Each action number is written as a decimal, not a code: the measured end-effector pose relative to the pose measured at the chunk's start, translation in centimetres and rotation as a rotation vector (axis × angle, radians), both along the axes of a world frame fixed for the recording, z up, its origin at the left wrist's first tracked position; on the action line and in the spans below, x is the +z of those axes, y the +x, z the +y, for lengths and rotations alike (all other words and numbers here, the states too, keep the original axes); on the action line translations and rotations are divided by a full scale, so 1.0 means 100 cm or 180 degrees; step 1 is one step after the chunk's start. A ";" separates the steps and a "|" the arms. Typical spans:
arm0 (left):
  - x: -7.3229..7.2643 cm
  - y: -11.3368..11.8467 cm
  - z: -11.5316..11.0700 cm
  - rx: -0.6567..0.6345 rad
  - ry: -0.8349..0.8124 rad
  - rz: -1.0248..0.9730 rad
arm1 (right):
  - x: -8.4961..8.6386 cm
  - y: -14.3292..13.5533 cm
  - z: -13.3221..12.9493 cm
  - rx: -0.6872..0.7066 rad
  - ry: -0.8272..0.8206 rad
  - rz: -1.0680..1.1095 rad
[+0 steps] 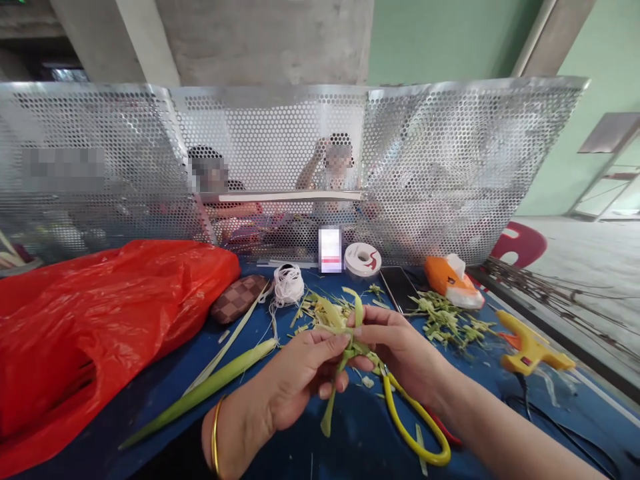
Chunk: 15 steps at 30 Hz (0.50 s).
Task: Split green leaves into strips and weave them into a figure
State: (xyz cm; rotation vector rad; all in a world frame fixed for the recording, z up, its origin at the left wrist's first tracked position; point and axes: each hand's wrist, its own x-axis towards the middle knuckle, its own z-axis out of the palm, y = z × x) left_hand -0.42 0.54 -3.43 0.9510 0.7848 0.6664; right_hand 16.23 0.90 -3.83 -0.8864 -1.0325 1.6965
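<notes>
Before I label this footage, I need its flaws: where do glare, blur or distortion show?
Head view throughout: shiny highlights streak the red bag; pixelation covers the upright screen; the right-hand perforated panel seems stretched outward, probably lens distortion; the left hand and right hand look fairly sharp.

Leaf strips [359,312]: smooth, pale plant fibre with a matt skin. Scissors [395,420]: smooth yellow plastic on the handles. Bag [150,320]: thin, glossy, crinkled plastic. Screen [270,133]: shiny perforated metal. Bangle [215,433]: polished, gold-toned metal. Phone [400,290]: dark, glassy face. Glue gun [527,347]: hard yellow plastic. Wall [265,40]: rough, matt concrete.
</notes>
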 end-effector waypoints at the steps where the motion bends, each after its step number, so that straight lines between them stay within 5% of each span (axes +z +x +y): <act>1: 0.000 0.000 0.000 -0.0006 -0.0005 0.0010 | 0.002 0.002 0.001 0.0004 -0.0063 0.0021; 10: 0.000 0.001 -0.002 -0.0339 0.0053 0.0250 | -0.006 0.002 0.006 -0.0445 0.0285 -0.0435; 13: 0.004 0.002 -0.004 -0.0092 -0.0006 0.0217 | -0.007 0.001 0.009 -0.0426 0.0442 -0.0808; 15: 0.006 0.002 -0.003 0.0232 -0.0245 0.0049 | -0.004 0.004 0.008 -0.0836 0.0822 -0.1248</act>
